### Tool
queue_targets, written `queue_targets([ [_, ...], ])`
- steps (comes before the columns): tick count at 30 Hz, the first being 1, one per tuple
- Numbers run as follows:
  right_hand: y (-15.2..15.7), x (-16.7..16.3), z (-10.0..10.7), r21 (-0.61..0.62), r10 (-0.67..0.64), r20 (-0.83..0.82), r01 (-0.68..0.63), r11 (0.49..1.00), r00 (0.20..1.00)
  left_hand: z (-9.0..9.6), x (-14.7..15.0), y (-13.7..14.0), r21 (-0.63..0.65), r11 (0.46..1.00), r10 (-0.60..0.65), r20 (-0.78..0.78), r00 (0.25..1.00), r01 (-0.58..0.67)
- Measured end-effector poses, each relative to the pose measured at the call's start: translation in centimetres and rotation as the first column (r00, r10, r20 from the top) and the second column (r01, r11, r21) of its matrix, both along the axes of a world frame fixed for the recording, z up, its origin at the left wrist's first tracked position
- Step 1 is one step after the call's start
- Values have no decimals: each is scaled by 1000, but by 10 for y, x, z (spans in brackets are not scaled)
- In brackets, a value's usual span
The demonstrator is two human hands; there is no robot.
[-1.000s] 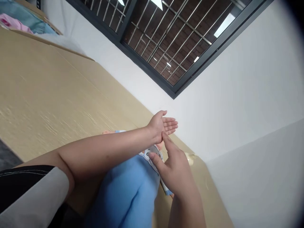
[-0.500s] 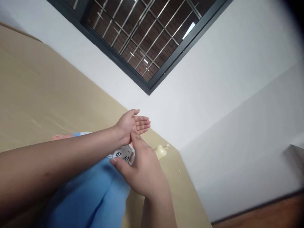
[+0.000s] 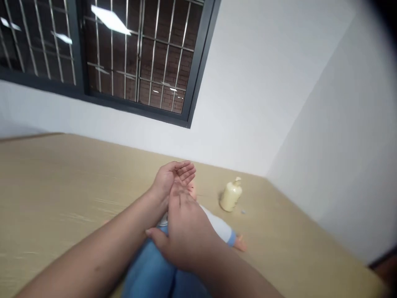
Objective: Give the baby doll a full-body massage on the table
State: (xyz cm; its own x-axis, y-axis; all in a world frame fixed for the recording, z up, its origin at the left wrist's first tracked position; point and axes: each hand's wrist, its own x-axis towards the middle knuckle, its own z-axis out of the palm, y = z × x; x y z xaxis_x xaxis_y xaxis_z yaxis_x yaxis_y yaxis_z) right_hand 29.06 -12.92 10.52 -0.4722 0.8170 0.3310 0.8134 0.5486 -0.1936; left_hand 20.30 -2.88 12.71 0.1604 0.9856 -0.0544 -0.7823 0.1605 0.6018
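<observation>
My left hand (image 3: 175,176) is held palm up with its fingers stretched out together and holds nothing. Flat across its palm and wrist lies my right hand (image 3: 187,231), palm down, fingers extended and thumb apart. Beneath both hands a doll lies on its back on a tan surface; its blue trousers (image 3: 151,269) show below my wrists. A white sleeve with a blue cuff (image 3: 217,223) sticks out to the right, ending in the doll's small hand (image 3: 240,243). Most of the doll's head and chest is hidden behind my hands.
A pale yellow pump bottle (image 3: 231,196) stands right of the doll, with a small whitish bit (image 3: 243,211) beside it. The tan surface (image 3: 77,178) meets a white wall (image 3: 242,103) at the back. A dark-framed window (image 3: 139,62) with metal bars is above.
My view has turned, so the window looks more level and the bottle and doll's sleeve show more. My right hand has slid further onto the left palm, and the left fingers curl slightly more.
</observation>
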Motion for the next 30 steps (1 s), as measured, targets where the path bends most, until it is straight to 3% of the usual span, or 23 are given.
queue_targets([
  [5,3,-8,-11,138,30,-109,-15,990,994,0,-5,3,72,997,-9,-118,993,18],
  [14,4,-5,-4,169,72,-231,-33,985,970,9,-5,-5,124,992,53,-260,964,-21],
  [23,6,9,3,137,164,-316,-126,982,934,9,2,-17,85,996,13,-30,999,-10],
  [30,35,28,11,-9,134,-229,-139,990,964,12,5,-18,-1,1000,-16,25,1000,16],
])
